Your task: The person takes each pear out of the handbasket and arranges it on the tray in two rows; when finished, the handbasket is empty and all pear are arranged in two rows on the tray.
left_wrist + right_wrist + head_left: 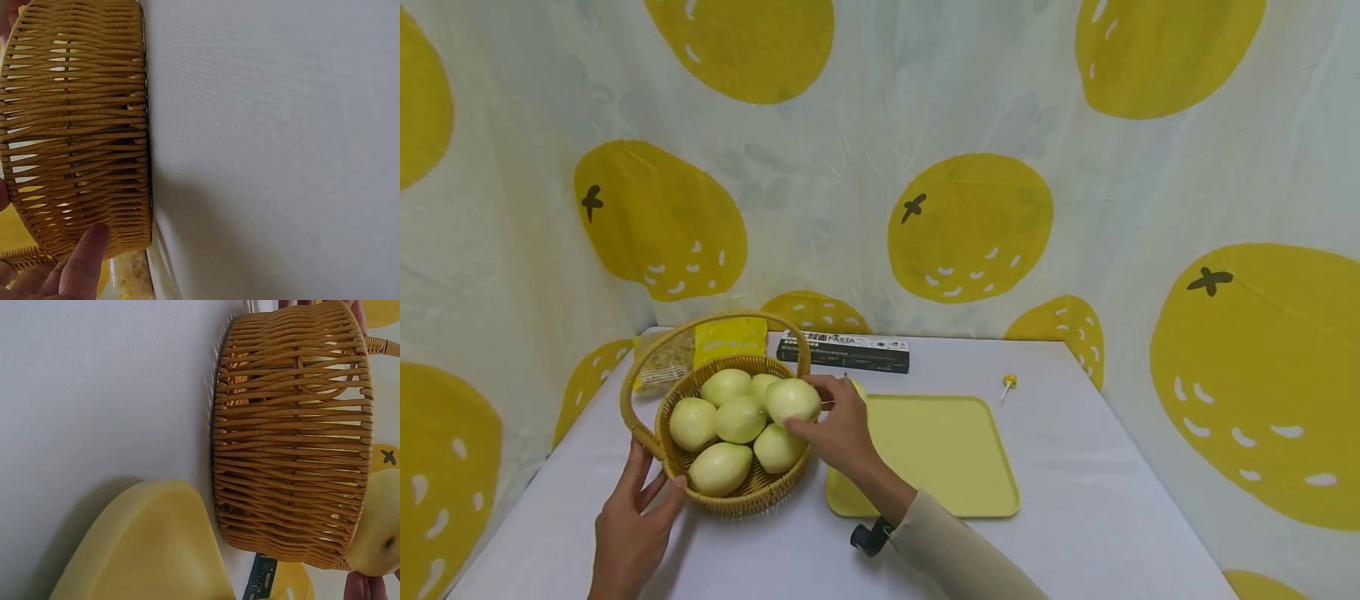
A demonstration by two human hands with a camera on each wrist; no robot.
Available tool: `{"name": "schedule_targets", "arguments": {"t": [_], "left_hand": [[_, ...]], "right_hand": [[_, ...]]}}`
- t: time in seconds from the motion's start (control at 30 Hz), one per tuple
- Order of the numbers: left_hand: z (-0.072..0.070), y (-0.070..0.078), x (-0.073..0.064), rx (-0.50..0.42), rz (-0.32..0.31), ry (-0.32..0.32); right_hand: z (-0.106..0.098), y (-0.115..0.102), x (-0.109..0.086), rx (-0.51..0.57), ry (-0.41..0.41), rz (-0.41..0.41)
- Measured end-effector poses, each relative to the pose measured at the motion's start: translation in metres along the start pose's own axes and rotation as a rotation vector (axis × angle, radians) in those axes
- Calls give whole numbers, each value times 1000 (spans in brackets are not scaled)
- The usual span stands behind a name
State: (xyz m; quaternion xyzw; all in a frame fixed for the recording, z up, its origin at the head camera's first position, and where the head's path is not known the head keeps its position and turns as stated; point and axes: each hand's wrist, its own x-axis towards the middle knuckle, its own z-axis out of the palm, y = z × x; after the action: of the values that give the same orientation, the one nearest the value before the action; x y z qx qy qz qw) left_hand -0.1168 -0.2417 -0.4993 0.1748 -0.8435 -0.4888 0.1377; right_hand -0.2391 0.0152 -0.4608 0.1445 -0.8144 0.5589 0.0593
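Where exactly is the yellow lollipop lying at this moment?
In the head view, the yellow lollipop lies on the right side of the table, close to the far right corner of the yellow tray.

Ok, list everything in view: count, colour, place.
table: one, white-covered, centre
wicker basket: one, brown, table's left side
tray: one, yellow, right of basket
pears: eight visible, pale green; six in basket, one held, one partly hidden near tray
plastic packaging: one or two, yellow and clear, behind basket
pasta box: one, black and white, table's back
lollipop: one, yellow, beyond tray
curtain: one, white with yellow fruit, behind table
wrist device: one, black, beside sleeve
sleeve: one, beige, right arm
left grip: one, bare, holding basket
right grip: one, bare, holding pear
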Motion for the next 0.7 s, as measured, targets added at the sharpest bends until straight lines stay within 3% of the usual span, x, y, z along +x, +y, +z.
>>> {"name": "schedule_targets", "arguments": {"t": [0.33, 0.7], "left_hand": [[0, 0, -1, -15, 15, -6], [-1, 1, -1, 14, 14, 6]], "right_hand": [[-20, -4, -9, 50, 43, -8], [-44, 8, -10, 60, 127, -44]]}}
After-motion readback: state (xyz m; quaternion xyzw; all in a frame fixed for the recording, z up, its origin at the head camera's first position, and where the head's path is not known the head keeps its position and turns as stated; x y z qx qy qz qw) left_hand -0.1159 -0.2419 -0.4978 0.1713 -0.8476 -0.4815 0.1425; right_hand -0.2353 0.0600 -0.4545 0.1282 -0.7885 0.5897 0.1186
